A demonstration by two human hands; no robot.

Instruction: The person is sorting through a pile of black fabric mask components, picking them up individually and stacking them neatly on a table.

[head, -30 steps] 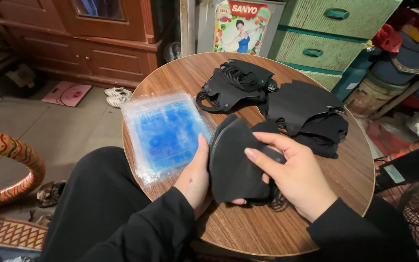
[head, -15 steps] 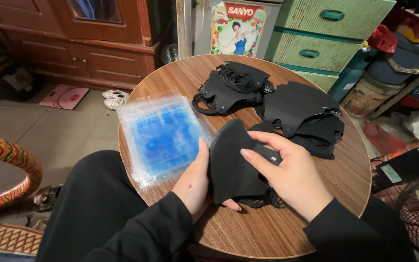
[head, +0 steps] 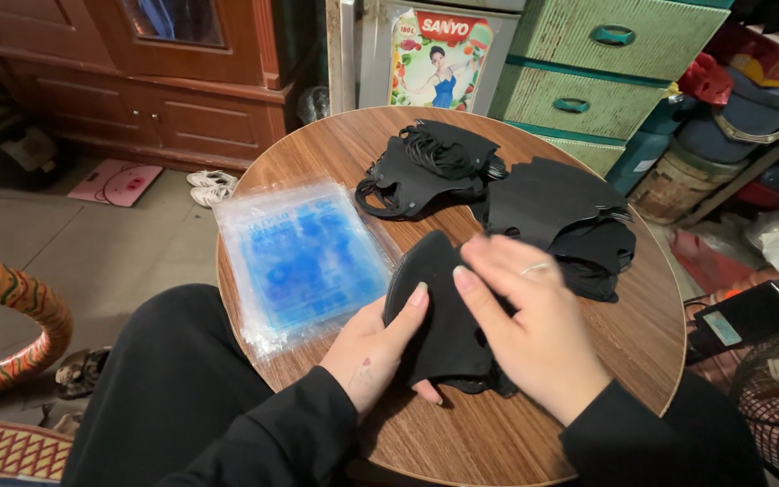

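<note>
left hand [head: 373,353]: I see it at 7 o'clock on the table, palm under the mask, thumb up over the mask's near-left edge – clamped on it.
right hand [head: 534,326]: at 5 o'clock, lying flat on top of the mask, fingers spread and pointing toward 10 o'clock, ring on one finger. Pressing it, not pinching, as far as I can tell.
hands: close together, both on the same mask, one below and one above.
mask [head: 435,307]: black, folded, curved edge toward 11 o'clock. Held just above the table's near half, between the two hands; its right part is hidden under the right hand.
ear loops: a bit of black loop hangs out below the mask at 6 o'clock – hard to make out.
bags [head: 304,261]: stack of clear plastic bags with blue print, flat at 9 o'clock, just beside the left hand, overhanging the table edge.
far pile [head: 426,167]: black masks with loops tangled on top, at 12 o'clock.
right pile [head: 556,212]: more black masks at 2 o'clock, touching the far pile, just beyond the right hand's fingertips.
table [head: 516,442]: round, wood grain.
sleeves: both black.
</note>
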